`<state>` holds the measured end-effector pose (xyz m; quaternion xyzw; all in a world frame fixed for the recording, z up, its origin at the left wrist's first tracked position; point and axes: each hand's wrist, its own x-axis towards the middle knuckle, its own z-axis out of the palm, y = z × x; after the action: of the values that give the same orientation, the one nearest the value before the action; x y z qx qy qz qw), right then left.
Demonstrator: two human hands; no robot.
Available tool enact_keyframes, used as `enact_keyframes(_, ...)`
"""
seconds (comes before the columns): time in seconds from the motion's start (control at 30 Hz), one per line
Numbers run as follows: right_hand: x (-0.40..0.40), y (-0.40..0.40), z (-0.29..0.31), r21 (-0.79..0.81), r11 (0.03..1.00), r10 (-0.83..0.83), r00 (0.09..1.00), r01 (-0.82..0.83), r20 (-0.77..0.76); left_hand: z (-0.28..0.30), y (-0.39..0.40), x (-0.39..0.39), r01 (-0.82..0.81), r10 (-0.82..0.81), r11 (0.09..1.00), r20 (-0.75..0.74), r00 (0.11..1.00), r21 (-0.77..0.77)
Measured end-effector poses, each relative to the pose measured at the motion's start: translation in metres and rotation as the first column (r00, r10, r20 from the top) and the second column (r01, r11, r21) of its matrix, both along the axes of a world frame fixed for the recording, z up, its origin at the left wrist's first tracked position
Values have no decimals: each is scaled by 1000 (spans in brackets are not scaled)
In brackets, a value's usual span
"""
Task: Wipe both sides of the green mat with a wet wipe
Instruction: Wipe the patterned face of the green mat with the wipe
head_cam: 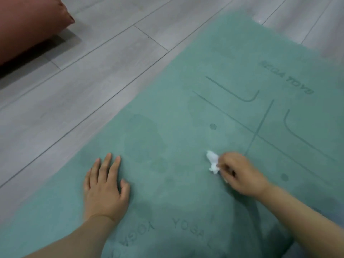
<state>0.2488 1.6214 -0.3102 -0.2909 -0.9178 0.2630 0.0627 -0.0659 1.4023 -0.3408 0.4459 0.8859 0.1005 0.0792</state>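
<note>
Here the mat [186, 112] lies flat on the floor [93, 71], left hand [106, 187] spread flat on it, right hand [240, 174] pinching the wipe [212, 161]. Likely soft and floppy; for flipping, grip an edge.

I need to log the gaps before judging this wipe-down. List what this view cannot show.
- Underside of the green mat: hidden against the floor, head view.
- Mat's near and right ends: cut off by the frame edges.
- Wet wipe: crumpled and motion-blurred in the right hand; its dampness cannot be told.
- Mat under the left hand: covered by the flat palm.
- Reddish cushion: cropped at the top-left corner.
</note>
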Motion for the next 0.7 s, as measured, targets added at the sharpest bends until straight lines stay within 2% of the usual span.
enact_keyframes(0.03,4,25,-1,17,969,-244,969,245,-34,0,1,0,-1,1,1000,0,1000,0)
enact_keyframes(0.07,8,48,-2,5,861,-509,860,509,-26,0,1,1,-3,3,1000,-1,1000,-3)
enact_keyframes(0.1,10,63,-1,-40,671,-741,672,740,2,0,1,1,-4,4,1000,-1,1000,-8)
enact_keyframes(0.13,8,70,-1,-74,496,-866,499,865,37,0,1,2,-5,5,1000,-2,1000,-12)
enact_keyframes(0.17,2,67,-1,-73,439,-896,442,896,36,1,1,2,-7,7,1000,-3,1000,-15)
enact_keyframes(0.2,-8,55,0,-49,518,-855,519,854,10,2,1,2,-8,7,1000,-5,1000,-18)
enact_keyframes(0.23,-17,32,1,-41,671,-741,672,740,-3,2,1,2,-7,7,1000,-6,1000,-25)
enact_keyframes(0.27,-24,0,3,-73,843,-535,845,533,-10,2,1,2,-7,7,999,-4,1000,-31)
enact_keyframes(0.3,-26,-38,8,-112,962,-249,969,248,5,3,1,2,-9,9,999,0,1000,-34)
enact_keyframes(0.33,-25,-75,13,-122,991,62,997,-56,51,3,1,2,-10,10,999,1,1000,-37)
enact_keyframes(0.37,-18,-103,17,-98,932,358,929,-349,92,3,0,2,-9,9,999,0,1000,-41)
enact_keyframes(0.4,-9,-115,17,-55,830,558,820,-556,133,2,0,3,-10,10,999,1,1000,-48)
enact_keyframes(0.43,-5,-108,16,-12,754,651,744,-657,152,2,0,3,-14,14,998,5,1000,-54)
enact_keyframes(0.47,-6,-88,16,-10,762,643,754,-648,138,2,0,3,-17,17,998,8,1000,-57)
enact_keyframes(0.5,-6,-64,12,-5,831,554,825,-557,113,3,0,3,-16,17,998,9,1000,-56)
enact_keyframes(0.53,-4,-35,4,23,928,368,927,-371,77,3,1,3,-14,15,998,9,1000,-54)
enact_keyframes(0.57,-1,-3,0,88,991,100,994,-103,39,3,1,2,-13,13,998,9,1000,-55)
enact_keyframes(0.6,8,29,-4,184,965,-198,979,186,46,3,1,3,-12,13,998,10,1000,-59)
enact_keyframes(0.63,16,55,-4,214,861,-486,871,462,74,4,1,3,-13,14,998,11,1000,-63)
enact_keyframes(0.67,22,69,-3,235,708,-700,706,666,106,4,1,4,-14,15,998,12,1000,-64)
enact_keyframes(0.7,20,69,-2,231,605,-795,596,762,115,5,1,4,-17,18,998,12,1000,-60)
